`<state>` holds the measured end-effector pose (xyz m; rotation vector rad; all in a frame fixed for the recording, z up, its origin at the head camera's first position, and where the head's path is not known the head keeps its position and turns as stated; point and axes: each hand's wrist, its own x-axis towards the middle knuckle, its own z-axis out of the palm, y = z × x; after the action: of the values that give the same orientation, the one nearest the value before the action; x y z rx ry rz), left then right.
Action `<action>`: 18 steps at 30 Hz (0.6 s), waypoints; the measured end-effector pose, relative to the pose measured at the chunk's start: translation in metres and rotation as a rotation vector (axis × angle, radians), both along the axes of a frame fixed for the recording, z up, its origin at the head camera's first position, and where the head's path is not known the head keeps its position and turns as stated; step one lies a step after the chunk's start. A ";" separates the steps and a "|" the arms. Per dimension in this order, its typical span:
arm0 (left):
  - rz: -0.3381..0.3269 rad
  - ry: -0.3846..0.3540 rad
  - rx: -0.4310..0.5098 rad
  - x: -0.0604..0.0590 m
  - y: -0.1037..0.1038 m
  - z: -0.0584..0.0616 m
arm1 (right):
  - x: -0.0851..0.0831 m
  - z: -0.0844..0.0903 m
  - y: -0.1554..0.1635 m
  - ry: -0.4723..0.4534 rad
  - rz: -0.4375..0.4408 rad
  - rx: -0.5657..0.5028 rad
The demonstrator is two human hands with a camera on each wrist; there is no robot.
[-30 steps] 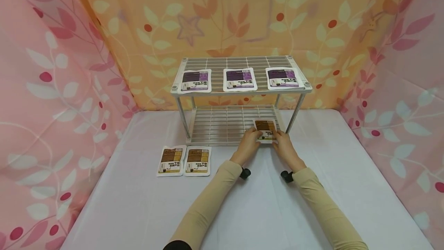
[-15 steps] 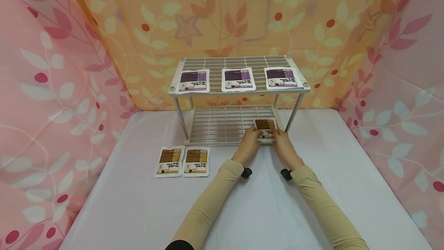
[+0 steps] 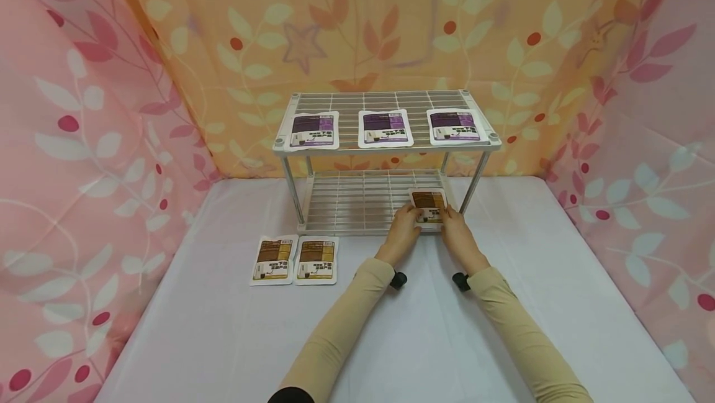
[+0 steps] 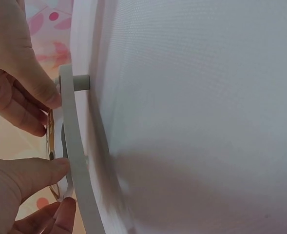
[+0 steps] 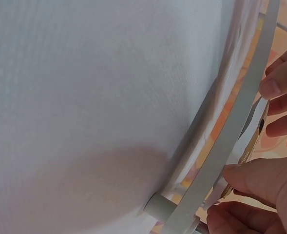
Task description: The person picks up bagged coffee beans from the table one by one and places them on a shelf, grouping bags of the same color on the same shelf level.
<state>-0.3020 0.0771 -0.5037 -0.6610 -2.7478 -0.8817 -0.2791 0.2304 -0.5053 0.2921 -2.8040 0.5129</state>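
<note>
A brown-labelled white packet (image 3: pixel 428 204) lies on the front right of the lower shelf of a white wire rack (image 3: pixel 385 146). My left hand (image 3: pixel 412 221) pinches its left near corner and my right hand (image 3: pixel 447 221) pinches its right near corner. In the left wrist view the packet's edge (image 4: pixel 50 131) shows behind the rack's front rail (image 4: pixel 74 146), with fingers on either side. The right wrist view has the same rail (image 5: pixel 231 141), my right hand (image 5: pixel 260 192) and the other hand's fingertips (image 5: pixel 279 83) at the packet (image 5: pixel 250 146).
Three purple-labelled packets (image 3: pixel 313 130) (image 3: pixel 385 128) (image 3: pixel 455 125) lie in a row on the rack's top shelf. Two more brown packets (image 3: pixel 274 259) (image 3: pixel 317 259) lie side by side on the white table (image 3: pixel 223 328), left of my arms. Patterned cloth walls close in three sides.
Both hands have slid the brown packet slightly deeper onto the lower shelf. Nothing else has moved.
</note>
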 end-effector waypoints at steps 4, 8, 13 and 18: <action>0.003 -0.003 0.021 0.000 0.000 -0.001 | 0.001 0.000 0.000 0.001 0.002 -0.014; 0.003 -0.012 0.048 0.000 -0.002 -0.003 | 0.002 0.001 -0.001 0.026 0.018 -0.030; 0.003 -0.017 0.041 0.002 -0.006 -0.004 | 0.004 0.004 -0.004 0.056 0.027 -0.037; -0.002 0.005 0.026 0.008 -0.009 -0.003 | 0.006 0.003 -0.007 0.073 0.031 -0.038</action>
<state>-0.2943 0.0683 -0.5067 -0.6606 -2.7271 -0.9131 -0.2735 0.2235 -0.5025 0.3391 -2.7198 0.5507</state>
